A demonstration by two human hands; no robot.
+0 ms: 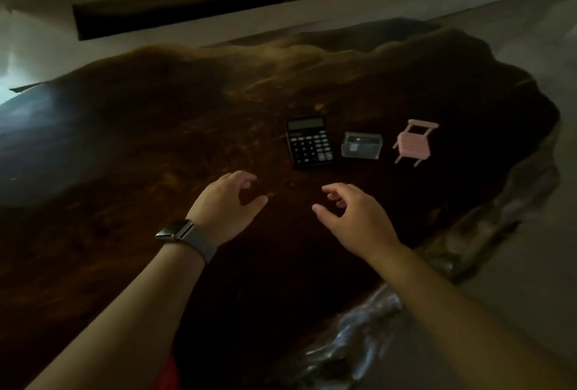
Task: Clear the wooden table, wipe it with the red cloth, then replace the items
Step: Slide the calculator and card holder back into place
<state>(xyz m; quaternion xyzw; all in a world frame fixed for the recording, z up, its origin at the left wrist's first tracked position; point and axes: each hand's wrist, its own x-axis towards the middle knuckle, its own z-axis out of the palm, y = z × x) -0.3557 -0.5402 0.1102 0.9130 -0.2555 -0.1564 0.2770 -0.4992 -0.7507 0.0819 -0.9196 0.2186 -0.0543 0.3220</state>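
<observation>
A dark wooden table (156,146) with a wavy natural edge fills the view. On it, right of centre, a black calculator (309,143), a small clear plastic box (362,145) and a pink miniature chair (413,142) stand in a row. My left hand (226,205), with a watch on its wrist, hovers just below and left of the calculator, fingers apart and holding nothing. My right hand (352,214) hovers below the calculator and box, also open with curled fingers. A strip of red cloth (168,372) shows at the bottom edge under my left forearm.
The table's glossy irregular rim (359,327) runs along the near right side, with pale floor (515,249) beyond it. A low dark ledge (187,15) and a wall lie behind the table. The room is dim.
</observation>
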